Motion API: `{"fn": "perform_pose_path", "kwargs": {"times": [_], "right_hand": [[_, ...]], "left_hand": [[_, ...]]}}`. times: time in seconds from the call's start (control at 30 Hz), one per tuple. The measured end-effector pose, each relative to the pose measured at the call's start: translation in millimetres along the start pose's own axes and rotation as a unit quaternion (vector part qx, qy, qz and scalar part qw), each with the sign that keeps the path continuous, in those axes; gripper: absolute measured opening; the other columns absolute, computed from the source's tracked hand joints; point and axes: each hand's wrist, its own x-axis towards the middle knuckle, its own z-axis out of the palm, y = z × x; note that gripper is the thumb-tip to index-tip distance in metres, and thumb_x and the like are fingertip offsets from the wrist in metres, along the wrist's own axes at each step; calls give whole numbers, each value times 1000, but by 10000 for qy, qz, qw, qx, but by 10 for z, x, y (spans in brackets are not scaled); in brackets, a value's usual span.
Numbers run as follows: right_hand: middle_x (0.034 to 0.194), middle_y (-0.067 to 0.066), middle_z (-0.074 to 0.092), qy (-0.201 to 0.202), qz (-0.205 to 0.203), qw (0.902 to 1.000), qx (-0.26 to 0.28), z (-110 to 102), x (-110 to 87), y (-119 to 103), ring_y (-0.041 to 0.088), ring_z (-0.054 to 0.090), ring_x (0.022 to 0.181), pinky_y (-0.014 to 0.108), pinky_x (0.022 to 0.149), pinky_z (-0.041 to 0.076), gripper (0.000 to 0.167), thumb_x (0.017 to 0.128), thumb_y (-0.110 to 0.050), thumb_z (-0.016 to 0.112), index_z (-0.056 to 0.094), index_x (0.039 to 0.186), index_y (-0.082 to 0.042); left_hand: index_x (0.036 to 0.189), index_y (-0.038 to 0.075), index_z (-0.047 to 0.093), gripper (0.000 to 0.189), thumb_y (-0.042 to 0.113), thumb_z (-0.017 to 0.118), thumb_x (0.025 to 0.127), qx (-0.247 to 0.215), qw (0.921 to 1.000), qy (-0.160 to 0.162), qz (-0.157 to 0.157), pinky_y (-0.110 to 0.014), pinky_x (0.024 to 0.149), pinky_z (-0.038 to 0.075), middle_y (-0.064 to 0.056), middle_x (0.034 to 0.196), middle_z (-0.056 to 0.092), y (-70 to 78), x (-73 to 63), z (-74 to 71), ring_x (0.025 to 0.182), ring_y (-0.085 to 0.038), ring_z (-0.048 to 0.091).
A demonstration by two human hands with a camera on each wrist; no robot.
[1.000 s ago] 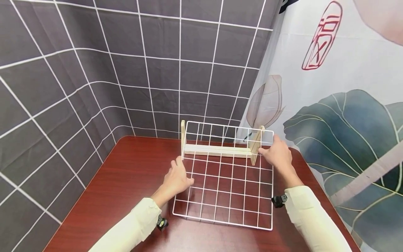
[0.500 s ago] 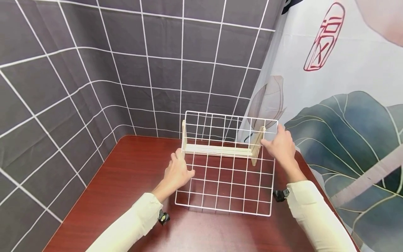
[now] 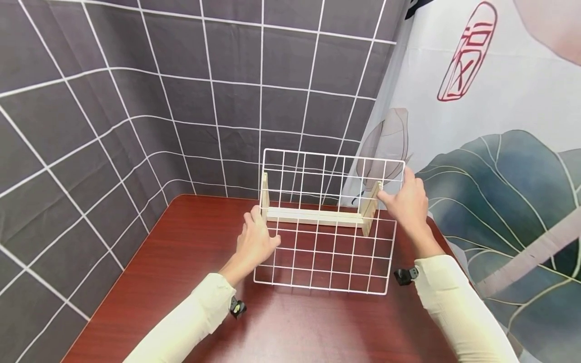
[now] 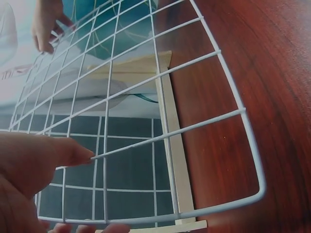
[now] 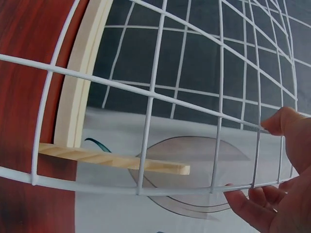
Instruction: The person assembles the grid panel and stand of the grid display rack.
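A white wire grid panel [image 3: 320, 288] is held up in both hands, tilted with its top edge toward the back curtain. At its left edge, my left hand [image 3: 254, 241] grips the frame; in the left wrist view the thumb [image 4: 73, 151] presses a wire, with fingertips curled under the rim. My right hand [image 3: 410, 204] holds the right edge near the top corner, the thumb and fingers [image 5: 252, 208] pinching the wires. Behind the panel stands a pale wooden stand [image 3: 315, 217] with two upright end boards and a crossbar, seen through the mesh.
The reddish-brown table [image 3: 195, 242] carries the stand near its back edge. A dark grey curtain with white squares [image 3: 181, 126] hangs behind and at left. On the right hangs a white curtain [image 3: 436, 121] printed with leaves.
Both hands have raised the wire grid panel. Its top edge now rises above the wooden stand, and its bottom edge has moved up and away from the table's front. The stand stays put.
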Motion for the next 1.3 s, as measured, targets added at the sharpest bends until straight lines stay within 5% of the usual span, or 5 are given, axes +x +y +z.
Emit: {"fn": "perform_pose_path", "kwargs": {"times": [0.37,0.83,1.3], "right_hand": [[130,32,53,592,-35,9973,429,-53,22,-80,55,52,116,69,91,44,89,79,-30,78,36,157,-15],[106,24,51,1399,-303,9865,791,-105,47,-184,39,49,97,53,75,36,82,81,-29,76,41,154,-17],[102,17,47,1960,-392,9730,1150,-220,126,-379,34,46,94,41,70,31,79,83,-33,74,41,154,-21]], "left_hand": [[150,6,27,95,26,81,75,-35,9991,411,23,-54,74,57,-20,121,46,51,96,-2,103,-41,61],[147,6,28,92,24,80,73,-246,9957,887,135,-52,71,56,-18,121,43,114,234,-61,104,-39,57],[142,7,34,81,28,77,76,-387,9827,1779,330,-55,69,56,-18,120,45,189,389,-164,103,-41,58]]}}
